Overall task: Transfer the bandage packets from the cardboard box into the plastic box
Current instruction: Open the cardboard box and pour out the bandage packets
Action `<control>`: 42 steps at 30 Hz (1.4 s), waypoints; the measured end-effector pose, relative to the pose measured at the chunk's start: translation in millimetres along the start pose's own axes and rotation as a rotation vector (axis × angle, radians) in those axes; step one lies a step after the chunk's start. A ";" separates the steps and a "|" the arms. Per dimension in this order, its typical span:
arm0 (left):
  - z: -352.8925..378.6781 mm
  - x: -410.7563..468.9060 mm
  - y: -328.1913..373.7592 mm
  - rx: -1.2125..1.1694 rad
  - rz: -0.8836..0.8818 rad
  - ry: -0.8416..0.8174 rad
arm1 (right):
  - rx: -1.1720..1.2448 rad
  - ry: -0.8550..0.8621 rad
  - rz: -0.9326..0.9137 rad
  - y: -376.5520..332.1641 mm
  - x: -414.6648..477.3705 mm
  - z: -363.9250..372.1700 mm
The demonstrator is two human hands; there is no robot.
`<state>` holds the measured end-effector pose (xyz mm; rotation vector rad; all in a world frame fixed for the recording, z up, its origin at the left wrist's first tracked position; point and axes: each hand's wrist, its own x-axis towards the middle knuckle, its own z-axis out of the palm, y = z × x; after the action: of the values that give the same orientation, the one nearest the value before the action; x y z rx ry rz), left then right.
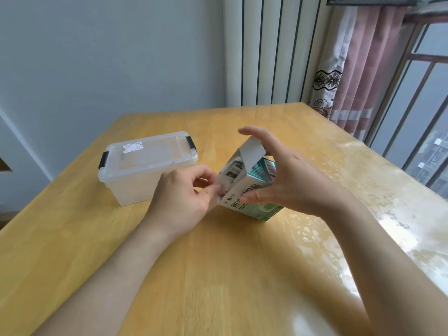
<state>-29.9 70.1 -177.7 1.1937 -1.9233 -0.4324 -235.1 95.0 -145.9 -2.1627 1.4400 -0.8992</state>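
Spreading under everything is the glossy yellow wooden table (242, 275), and on its left part stands the clear rectangular plastic box (145, 180). Its translucent lid (157, 154) is on, with a black latch (104, 159) at each end seemingly folded down and a small white sticker (132, 147) on top. No packet can be made out through its cloudy walls, so by the look of it nothing has been moved across yet.

Just to the right, near but not touching it, is the green-and-white cardboard box (258, 172), tilted with its open end up and towards the plastic box and its lower corner apparently on the table. The right hand (295, 180) grips it, thumb pressed on the near printed face and fingers arched over the far side, the forefinger lifted above the raised white top flap (252, 151). The left hand (184, 192) has its fingers curled, thumb and forefinger pinching at the lower edge of the opening; it seems to hold a small side flap, though I cannot rule out a packet edge.

Inside the opening the bandage packets (232, 169) show as pale, grey-printed ends, all in the cardboard box.

My reading: the task is at its very start. The carton is open; what is left is unlatching and lifting the lid, then drawing out the packets and placing them inside.
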 end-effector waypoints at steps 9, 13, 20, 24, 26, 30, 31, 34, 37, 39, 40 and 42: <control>-25.7 9.3 -5.4 -0.587 -0.291 -0.149 | -0.091 0.162 -0.041 3.2 2.1 5.5; -9.9 6.3 -0.7 -0.416 -0.232 -0.117 | -0.116 0.176 -0.089 4.9 4.4 11.7; -9.8 8.5 -2.3 -0.431 -0.121 0.130 | -0.059 0.218 -0.090 10.2 4.8 9.2; -13.6 9.1 -1.0 -0.433 -0.025 0.242 | -0.098 0.240 -0.088 9.8 5.2 9.6; -19.3 11.3 -2.5 -0.427 0.028 0.327 | -0.130 0.278 -0.078 13.4 6.5 9.7; -32.8 13.7 -8.7 -0.364 0.138 0.316 | -0.128 0.385 -0.009 24.1 8.6 6.5; -33.6 13.6 -11.0 -0.302 0.151 0.257 | -0.094 0.402 0.014 27.3 9.2 5.9; -27.7 11.6 -18.7 -0.026 0.180 0.047 | -0.001 0.429 0.046 34.2 11.2 5.4; -18.1 8.1 -24.2 0.211 0.175 -0.156 | -0.007 0.443 0.039 35.5 11.0 6.7; -18.1 7.3 -25.8 0.304 0.103 -0.298 | -0.104 0.461 0.020 32.9 10.1 7.6; -19.2 6.8 -24.2 0.326 0.072 -0.334 | -0.149 0.463 0.011 30.7 9.3 7.8; -22.2 7.8 -19.1 0.338 0.081 -0.266 | -0.224 0.454 -0.018 26.3 8.7 9.0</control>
<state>-3.2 56.7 -172.9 1.3170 -2.3341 -0.2362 -244.1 76.3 -166.3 -2.2241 1.8078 -1.3587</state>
